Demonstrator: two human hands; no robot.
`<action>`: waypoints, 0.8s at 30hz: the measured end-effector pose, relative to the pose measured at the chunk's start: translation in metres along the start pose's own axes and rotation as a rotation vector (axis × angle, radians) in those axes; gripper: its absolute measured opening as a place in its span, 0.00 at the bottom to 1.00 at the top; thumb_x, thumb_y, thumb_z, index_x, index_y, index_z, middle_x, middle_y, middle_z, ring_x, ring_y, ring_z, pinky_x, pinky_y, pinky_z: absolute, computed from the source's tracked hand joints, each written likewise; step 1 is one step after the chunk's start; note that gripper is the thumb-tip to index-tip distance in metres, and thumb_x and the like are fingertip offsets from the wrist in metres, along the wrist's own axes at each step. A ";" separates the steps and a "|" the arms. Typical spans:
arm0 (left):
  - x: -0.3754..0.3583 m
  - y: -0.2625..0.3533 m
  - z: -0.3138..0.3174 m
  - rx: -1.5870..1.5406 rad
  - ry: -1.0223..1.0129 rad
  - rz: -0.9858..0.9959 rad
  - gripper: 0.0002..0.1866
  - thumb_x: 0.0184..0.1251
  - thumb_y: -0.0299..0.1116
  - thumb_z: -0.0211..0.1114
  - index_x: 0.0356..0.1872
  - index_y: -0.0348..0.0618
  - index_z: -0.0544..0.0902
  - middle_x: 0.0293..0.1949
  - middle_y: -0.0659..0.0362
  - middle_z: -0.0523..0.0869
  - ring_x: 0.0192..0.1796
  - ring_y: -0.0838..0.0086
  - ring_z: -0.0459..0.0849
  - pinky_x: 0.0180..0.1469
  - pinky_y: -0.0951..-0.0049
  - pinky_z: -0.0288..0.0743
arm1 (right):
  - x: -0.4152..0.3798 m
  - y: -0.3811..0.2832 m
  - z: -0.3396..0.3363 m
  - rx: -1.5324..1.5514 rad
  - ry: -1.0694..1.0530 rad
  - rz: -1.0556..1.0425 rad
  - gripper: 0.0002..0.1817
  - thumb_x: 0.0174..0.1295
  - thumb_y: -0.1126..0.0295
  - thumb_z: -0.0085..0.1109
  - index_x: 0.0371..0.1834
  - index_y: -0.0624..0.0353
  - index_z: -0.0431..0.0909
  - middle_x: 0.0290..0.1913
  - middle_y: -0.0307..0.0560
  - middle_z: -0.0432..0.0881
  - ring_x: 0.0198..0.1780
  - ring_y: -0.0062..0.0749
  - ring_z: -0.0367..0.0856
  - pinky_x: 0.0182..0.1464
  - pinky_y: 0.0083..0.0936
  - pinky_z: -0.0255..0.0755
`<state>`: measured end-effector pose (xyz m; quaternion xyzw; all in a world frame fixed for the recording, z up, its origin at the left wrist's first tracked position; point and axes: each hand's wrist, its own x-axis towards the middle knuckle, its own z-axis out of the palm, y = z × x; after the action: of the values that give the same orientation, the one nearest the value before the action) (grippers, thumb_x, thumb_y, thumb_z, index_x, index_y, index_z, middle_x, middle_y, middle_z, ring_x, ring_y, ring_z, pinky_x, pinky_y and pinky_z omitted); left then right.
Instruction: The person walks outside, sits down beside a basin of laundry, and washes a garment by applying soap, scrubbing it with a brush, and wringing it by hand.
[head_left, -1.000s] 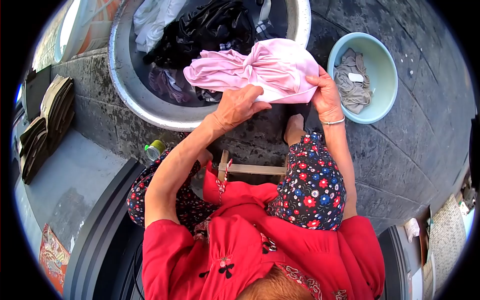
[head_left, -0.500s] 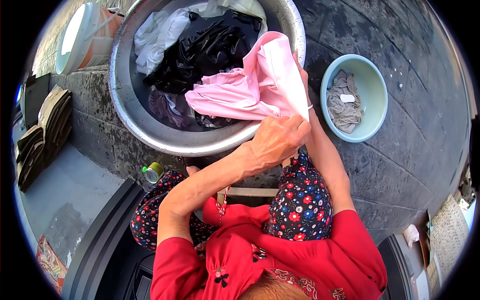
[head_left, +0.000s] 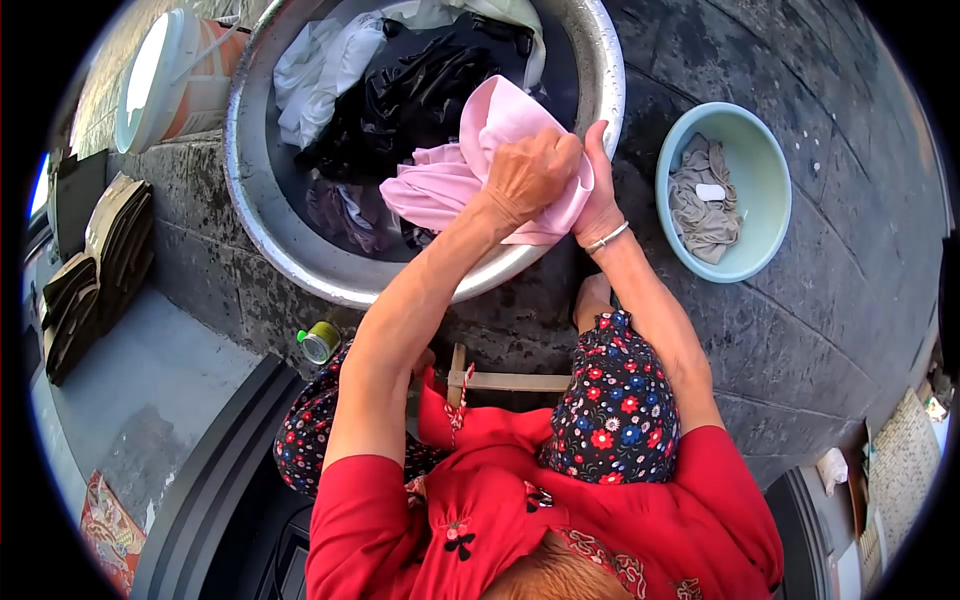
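A pink cloth garment (head_left: 440,190) is bunched up over the near right rim of a large metal basin (head_left: 300,262). My left hand (head_left: 535,170) is closed in a fist on the cloth, pressing a fold of it. On the cloth's right side, my right hand (head_left: 598,205) holds it from beneath, thumb stretched up and the other fingers hidden by the fabric. Dark water fills the basin. In it lie a black garment (head_left: 410,110), a white cloth (head_left: 325,75) and a greyish purple cloth (head_left: 345,213).
To the right stands a light blue plastic bowl (head_left: 770,200) with a grey cloth (head_left: 700,215) and a white bar (head_left: 710,192) in it. A bucket (head_left: 190,95) is at the upper left. A small green-lidded jar (head_left: 320,342) sits near my left knee. Flattened cardboard (head_left: 110,250) leans far left.
My left hand has moved up onto the middle of the pink garment. The garment's raised part has dropped and bunched, and my right hand's thumb now shows at its edge.
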<state>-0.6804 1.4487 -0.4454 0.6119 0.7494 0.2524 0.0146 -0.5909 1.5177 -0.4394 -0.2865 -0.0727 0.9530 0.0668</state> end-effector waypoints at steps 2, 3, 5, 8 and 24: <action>0.015 -0.018 -0.002 0.104 -0.022 -0.203 0.05 0.57 0.32 0.59 0.26 0.43 0.73 0.21 0.56 0.78 0.21 0.62 0.81 0.20 0.65 0.72 | 0.002 0.004 0.000 0.044 -0.097 0.000 0.52 0.55 0.25 0.27 0.69 0.60 0.54 0.66 0.49 0.63 0.67 0.40 0.61 0.67 0.36 0.57; 0.017 -0.019 0.000 0.083 0.016 -0.259 0.05 0.56 0.32 0.59 0.26 0.43 0.73 0.21 0.55 0.78 0.22 0.62 0.82 0.20 0.64 0.73 | -0.002 0.002 0.002 0.061 -0.094 0.018 0.53 0.54 0.24 0.26 0.69 0.61 0.54 0.66 0.50 0.62 0.67 0.40 0.60 0.68 0.36 0.56; 0.004 0.013 0.000 0.006 0.012 -0.212 0.06 0.55 0.30 0.59 0.25 0.43 0.71 0.20 0.56 0.76 0.21 0.62 0.80 0.20 0.64 0.71 | -0.005 -0.003 0.008 0.013 -0.041 -0.048 0.56 0.51 0.22 0.24 0.68 0.64 0.55 0.65 0.53 0.65 0.66 0.41 0.63 0.68 0.36 0.56; -0.021 0.067 -0.003 -0.144 0.031 -0.118 0.06 0.52 0.29 0.59 0.24 0.43 0.70 0.19 0.56 0.74 0.19 0.64 0.79 0.19 0.65 0.72 | -0.009 -0.010 0.007 -0.040 0.020 -0.048 0.58 0.49 0.21 0.26 0.64 0.69 0.60 0.59 0.54 0.72 0.61 0.41 0.71 0.63 0.33 0.64; -0.005 0.027 0.006 -0.019 0.095 -0.133 0.07 0.54 0.29 0.58 0.22 0.44 0.69 0.19 0.57 0.74 0.18 0.65 0.78 0.17 0.68 0.69 | -0.016 -0.005 -0.002 0.096 -0.153 0.072 0.56 0.48 0.22 0.36 0.65 0.64 0.59 0.59 0.50 0.70 0.60 0.36 0.71 0.60 0.32 0.67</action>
<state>-0.6527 1.4492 -0.4416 0.5478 0.7860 0.2866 0.0018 -0.5757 1.5202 -0.4318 -0.2117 -0.0214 0.9763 0.0405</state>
